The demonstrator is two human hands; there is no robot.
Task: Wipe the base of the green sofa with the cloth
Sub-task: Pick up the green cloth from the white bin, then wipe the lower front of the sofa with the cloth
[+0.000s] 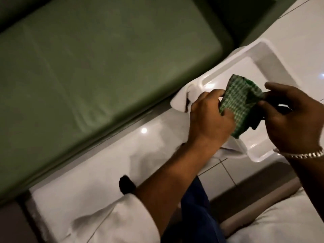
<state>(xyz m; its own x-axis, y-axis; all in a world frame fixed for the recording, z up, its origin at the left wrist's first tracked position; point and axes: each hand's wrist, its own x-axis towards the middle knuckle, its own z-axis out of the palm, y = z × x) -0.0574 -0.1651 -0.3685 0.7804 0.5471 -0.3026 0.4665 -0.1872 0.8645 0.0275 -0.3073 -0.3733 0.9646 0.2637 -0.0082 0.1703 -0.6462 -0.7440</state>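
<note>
A green checked cloth [240, 104] is held up between both my hands, above the glossy white sofa base. My left hand [210, 120] pinches its left edge, and my right hand [296, 120], with a silver bracelet at the wrist, grips its right side. The green sofa cushion [70, 71] fills the upper left. Below it runs the white base [108, 155], ending at the right in a recessed white tray-like section [259, 67]. The cloth is not touching the base.
Tiled floor [224, 172] shows below the base at the right. A white padded surface [280, 223] lies at the bottom right. My blue trouser leg [196, 207] and white sleeve [122, 221] sit at the bottom centre.
</note>
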